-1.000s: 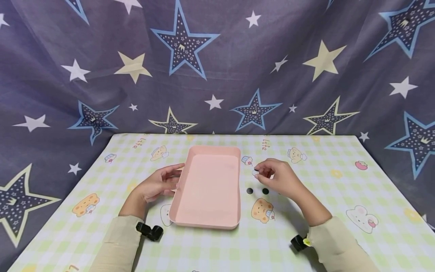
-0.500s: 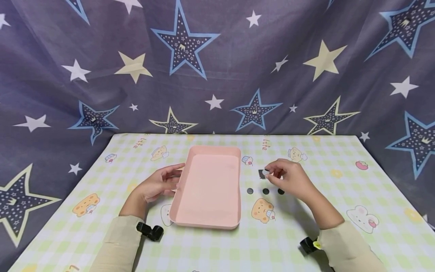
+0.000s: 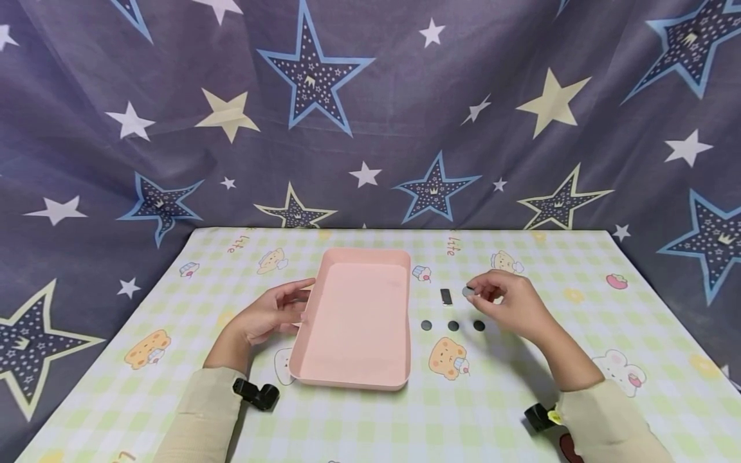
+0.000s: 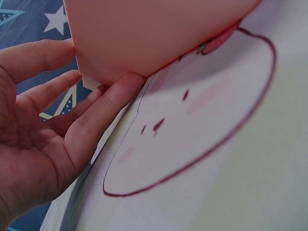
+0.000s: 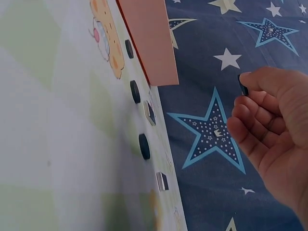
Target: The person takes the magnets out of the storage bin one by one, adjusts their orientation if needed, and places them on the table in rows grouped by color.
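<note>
My right hand (image 3: 512, 305) pinches a small dark round disc (image 3: 468, 292) between thumb and fingertips, above the table. In the right wrist view the disc (image 5: 243, 85) appears edge-on. Below it, three black discs (image 3: 453, 326) lie in a row on the cloth. Behind that row sits a dark rectangular piece (image 3: 446, 297). A second such piece (image 5: 162, 181) shows in the right wrist view; my hand covers it in the head view. Fingers of my left hand (image 3: 269, 315), loosely extended, touch the left side of a pink tray (image 3: 359, 321) with nothing in it.
A checked cloth (image 3: 347, 424) with cartoon prints covers the table. Past the far edge hangs a dark curtain (image 3: 370, 141) patterned with stars. Black wrist cameras (image 3: 539, 418) stick out from both sleeves.
The right hand has moved to the right with the disc, uncovering the rectangular piece and the rightmost disc of the row. Left hand and tray have stayed put.
</note>
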Motion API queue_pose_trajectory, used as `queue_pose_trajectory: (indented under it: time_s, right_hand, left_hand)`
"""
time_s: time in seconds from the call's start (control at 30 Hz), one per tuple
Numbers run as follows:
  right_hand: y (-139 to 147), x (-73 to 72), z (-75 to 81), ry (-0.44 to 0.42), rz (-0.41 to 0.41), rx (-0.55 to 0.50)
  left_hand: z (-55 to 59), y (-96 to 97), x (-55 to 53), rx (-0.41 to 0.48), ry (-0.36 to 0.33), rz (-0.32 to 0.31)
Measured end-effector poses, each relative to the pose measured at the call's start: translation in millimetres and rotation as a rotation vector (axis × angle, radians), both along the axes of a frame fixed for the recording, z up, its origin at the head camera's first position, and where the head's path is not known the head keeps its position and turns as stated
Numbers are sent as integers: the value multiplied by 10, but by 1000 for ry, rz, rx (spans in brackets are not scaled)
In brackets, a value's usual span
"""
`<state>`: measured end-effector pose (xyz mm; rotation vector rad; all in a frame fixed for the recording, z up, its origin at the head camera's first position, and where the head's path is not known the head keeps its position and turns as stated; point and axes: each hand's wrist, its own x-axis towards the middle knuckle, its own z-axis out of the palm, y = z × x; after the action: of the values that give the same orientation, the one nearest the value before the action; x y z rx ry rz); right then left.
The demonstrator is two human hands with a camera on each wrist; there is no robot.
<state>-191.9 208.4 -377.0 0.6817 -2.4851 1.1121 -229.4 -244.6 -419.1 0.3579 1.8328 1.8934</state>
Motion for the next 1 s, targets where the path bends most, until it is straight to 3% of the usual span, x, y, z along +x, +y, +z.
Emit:
queue_pose_trajectory:
  time_s: [0.73, 1.0]
  right_hand:
    - [436, -54, -51, -142, -10, 1]
    - [594, -76, -78, -269, -3, 32]
  left_hand:
    - [-5, -8, 5, -14, 14, -6]
    - [-21, -6, -10, -7, 13, -5]
